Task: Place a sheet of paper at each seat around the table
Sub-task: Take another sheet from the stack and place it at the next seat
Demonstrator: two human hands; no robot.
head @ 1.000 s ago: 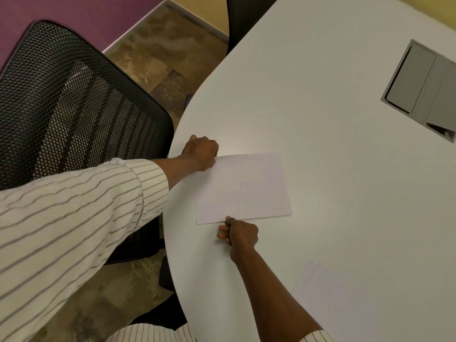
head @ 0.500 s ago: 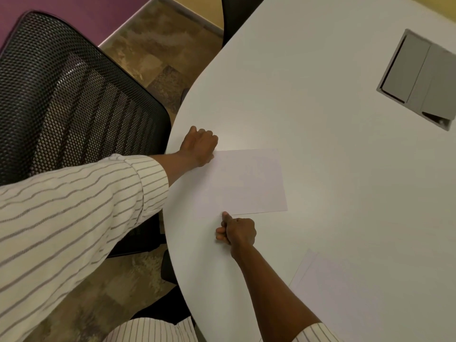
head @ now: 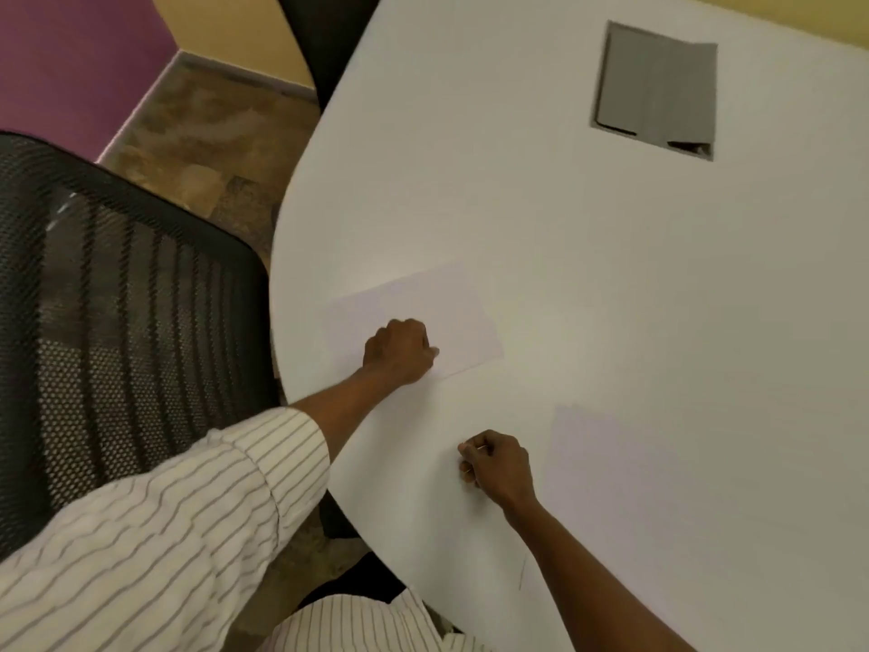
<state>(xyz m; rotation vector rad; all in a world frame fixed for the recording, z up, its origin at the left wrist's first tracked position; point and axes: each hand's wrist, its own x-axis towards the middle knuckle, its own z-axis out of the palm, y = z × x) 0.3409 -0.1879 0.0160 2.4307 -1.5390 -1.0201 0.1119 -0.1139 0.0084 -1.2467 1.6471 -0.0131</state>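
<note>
Left hand (head: 398,351) now atop flat rectangular paper (head: 451,317), right hand (head: 496,463) withdrawn, curled

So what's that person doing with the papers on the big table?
A person in a striped shirt is setting out paper at the seats of a white table. The left hand rests, loosely curled, on one sheet of paper that lies flat near the table edge, in front of a black mesh chair. The right hand is curled on the bare tabletop, off that sheet. More paper lies just to its right. A grey hatch sits in the table's middle.
</note>
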